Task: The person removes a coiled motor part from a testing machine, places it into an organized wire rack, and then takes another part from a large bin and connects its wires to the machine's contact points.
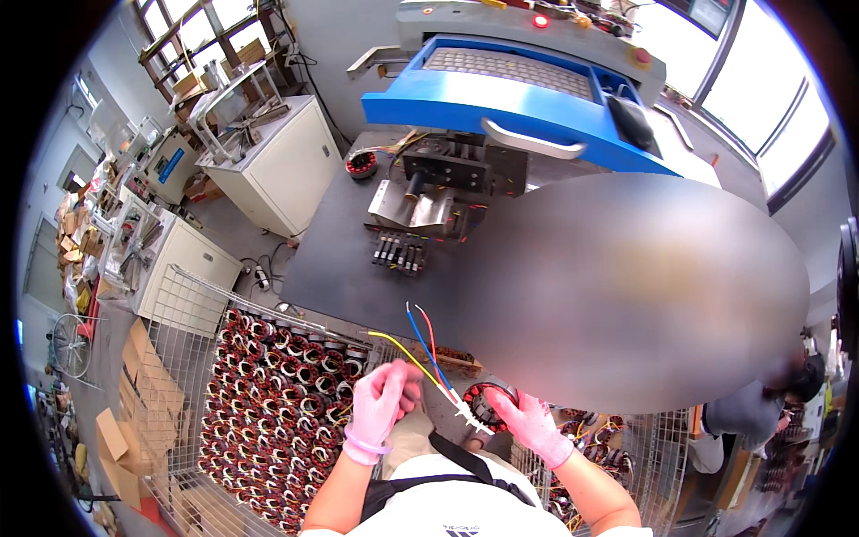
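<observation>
My right hand [534,424], in a pinkish glove, is closed on a motor stator [484,404], a ring with dark red windings and white parts, held in front of my waist. From the stator's left side a white sleeve [471,417] leads to a blue wire [417,329], a red wire [430,333] and a yellow wire [394,342], which fan out up and to the left. Just left of these wires is my left hand [383,401], gloved too, with a pale band at the wrist. Its fingers look bent but are smeared by motion, so their grip is unclear.
Beside me on the left, a wire basket [183,300] holds rows of stators [277,407]; another wire basket [658,465] is at right. Ahead, a dark table [335,259] carries a metal fixture [416,206] and a stator [361,164], below a blue machine [474,112]. A large blur covers the right.
</observation>
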A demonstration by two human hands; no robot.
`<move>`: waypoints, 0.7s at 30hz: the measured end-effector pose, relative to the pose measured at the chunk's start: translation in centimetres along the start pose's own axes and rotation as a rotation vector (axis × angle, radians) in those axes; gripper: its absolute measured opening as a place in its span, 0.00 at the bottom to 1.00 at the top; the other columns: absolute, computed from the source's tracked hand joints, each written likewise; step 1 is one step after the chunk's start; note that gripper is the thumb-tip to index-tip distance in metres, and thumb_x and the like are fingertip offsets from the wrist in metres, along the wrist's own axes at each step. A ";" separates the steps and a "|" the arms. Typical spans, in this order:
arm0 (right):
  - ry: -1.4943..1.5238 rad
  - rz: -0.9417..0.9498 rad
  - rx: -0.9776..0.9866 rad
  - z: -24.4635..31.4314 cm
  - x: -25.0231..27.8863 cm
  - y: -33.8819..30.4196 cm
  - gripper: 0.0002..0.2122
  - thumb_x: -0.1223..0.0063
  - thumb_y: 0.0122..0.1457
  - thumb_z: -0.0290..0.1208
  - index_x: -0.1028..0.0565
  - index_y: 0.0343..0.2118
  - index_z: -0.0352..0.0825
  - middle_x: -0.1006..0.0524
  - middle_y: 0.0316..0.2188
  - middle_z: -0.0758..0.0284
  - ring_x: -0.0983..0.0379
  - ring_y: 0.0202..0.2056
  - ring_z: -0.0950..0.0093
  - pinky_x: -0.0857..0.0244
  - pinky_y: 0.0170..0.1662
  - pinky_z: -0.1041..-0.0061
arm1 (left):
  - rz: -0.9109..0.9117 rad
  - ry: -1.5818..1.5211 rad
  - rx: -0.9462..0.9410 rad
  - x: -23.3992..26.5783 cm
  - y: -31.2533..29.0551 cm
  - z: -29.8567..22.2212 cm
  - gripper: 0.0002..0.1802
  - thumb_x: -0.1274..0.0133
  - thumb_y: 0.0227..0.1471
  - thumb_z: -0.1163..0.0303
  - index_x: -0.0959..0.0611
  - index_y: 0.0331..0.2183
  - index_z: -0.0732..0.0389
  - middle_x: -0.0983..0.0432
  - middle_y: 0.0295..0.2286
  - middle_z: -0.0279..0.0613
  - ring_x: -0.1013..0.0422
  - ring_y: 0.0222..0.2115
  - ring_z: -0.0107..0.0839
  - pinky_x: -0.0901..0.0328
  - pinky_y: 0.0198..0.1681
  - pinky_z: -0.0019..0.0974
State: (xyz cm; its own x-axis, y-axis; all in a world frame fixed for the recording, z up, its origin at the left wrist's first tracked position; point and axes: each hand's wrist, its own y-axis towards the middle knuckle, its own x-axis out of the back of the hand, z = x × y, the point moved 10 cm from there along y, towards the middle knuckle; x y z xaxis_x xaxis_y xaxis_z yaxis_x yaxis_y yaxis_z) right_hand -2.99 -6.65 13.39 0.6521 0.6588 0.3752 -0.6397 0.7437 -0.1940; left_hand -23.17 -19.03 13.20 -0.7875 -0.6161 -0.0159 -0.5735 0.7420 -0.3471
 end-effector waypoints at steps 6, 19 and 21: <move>-0.102 -0.004 -0.037 4.6 -4.2 5.6 0.21 0.43 0.55 0.42 0.31 0.44 0.31 0.22 0.31 0.53 0.22 0.33 0.60 0.29 0.37 0.66 | 0.128 -0.163 0.112 3.4 9.3 -1.1 0.25 0.51 0.59 0.53 0.23 0.47 0.64 0.28 0.20 0.30 0.41 0.12 0.13 0.49 0.13 0.19; -0.483 -0.436 0.313 9.8 -8.2 25.4 0.19 0.42 0.53 0.41 0.28 0.43 0.33 0.29 0.37 0.57 0.31 0.41 0.57 0.36 0.43 0.62 | -0.149 -0.412 -0.171 14.8 19.2 -2.5 0.13 0.49 0.60 0.64 0.22 0.38 0.64 0.25 0.25 0.37 0.28 0.19 0.24 0.34 0.18 0.25; -0.408 -0.383 0.294 9.2 -8.3 29.6 0.20 0.40 0.50 0.36 0.29 0.45 0.35 0.30 0.39 0.58 0.35 0.43 0.56 0.38 0.47 0.62 | -0.014 -0.389 -0.191 13.5 20.3 -1.8 0.11 0.47 0.57 0.71 0.23 0.42 0.65 0.24 0.32 0.41 0.26 0.28 0.27 0.29 0.28 0.27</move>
State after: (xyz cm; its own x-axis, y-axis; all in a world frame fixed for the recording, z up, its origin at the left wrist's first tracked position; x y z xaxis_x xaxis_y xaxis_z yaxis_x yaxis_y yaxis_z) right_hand -31.10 8.82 12.89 0.6863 0.2122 0.6956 -0.5144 0.8179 0.2579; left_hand -45.88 -11.78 7.60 -0.6568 -0.6530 -0.3771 -0.6437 0.7460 -0.1707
